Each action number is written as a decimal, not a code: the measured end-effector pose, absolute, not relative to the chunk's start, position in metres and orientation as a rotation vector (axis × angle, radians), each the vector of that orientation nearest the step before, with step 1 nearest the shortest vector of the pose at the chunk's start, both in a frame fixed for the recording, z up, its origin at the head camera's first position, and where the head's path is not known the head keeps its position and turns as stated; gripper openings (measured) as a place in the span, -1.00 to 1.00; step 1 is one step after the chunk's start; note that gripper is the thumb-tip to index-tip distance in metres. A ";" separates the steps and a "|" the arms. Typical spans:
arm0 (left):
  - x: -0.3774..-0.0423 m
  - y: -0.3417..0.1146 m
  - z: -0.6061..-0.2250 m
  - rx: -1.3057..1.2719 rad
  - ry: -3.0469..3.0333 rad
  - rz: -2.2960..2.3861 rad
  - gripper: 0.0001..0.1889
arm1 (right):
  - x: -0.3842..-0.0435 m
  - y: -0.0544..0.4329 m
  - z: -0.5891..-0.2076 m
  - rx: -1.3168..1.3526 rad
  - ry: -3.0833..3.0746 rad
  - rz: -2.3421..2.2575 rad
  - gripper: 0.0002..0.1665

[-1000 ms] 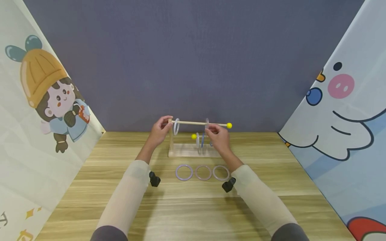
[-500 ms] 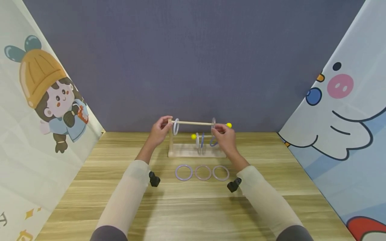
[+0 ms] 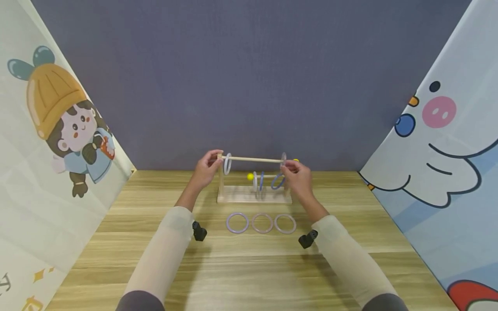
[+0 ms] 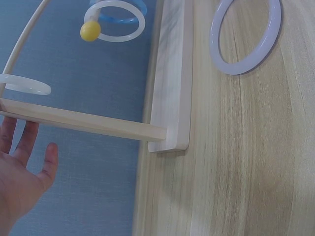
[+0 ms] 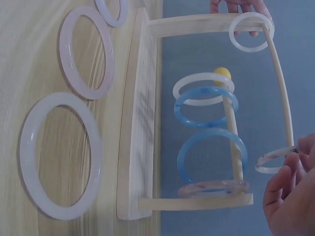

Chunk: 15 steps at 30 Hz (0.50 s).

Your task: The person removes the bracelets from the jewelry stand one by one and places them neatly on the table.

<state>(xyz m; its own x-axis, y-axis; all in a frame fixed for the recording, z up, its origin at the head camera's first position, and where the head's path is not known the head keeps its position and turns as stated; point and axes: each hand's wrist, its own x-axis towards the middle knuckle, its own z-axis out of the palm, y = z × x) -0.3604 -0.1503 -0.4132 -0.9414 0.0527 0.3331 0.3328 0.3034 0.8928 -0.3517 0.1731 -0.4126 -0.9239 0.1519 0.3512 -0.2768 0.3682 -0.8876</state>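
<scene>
My left hand grips the top of the left post of a wooden bangle stand; in the left wrist view, fingertips touch the post's far side. My right hand pinches a translucent bangle with dark flecks, which hangs round the upper rod near its yellow-knobbed right end. A white bangle hangs on the same rod by the left post. The lower rod carries a white bangle, two blue bangles and a pinkish bangle against its post.
On the wooden table, in front of the stand, three bangles lie flat in a row: a lilac bangle, a pinkish bangle and a pale bangle. A grey-blue partition rises behind the stand.
My right hand has moved right along the upper rod with the translucent bangle, toward the yellow knob, which it now mostly covers. The left hand has stayed on the post.
</scene>
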 end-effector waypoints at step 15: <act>-0.360 -0.151 -0.414 -0.362 -2.330 -1.700 -0.59 | -0.351 0.191 -0.413 0.081 -2.239 1.560 -0.73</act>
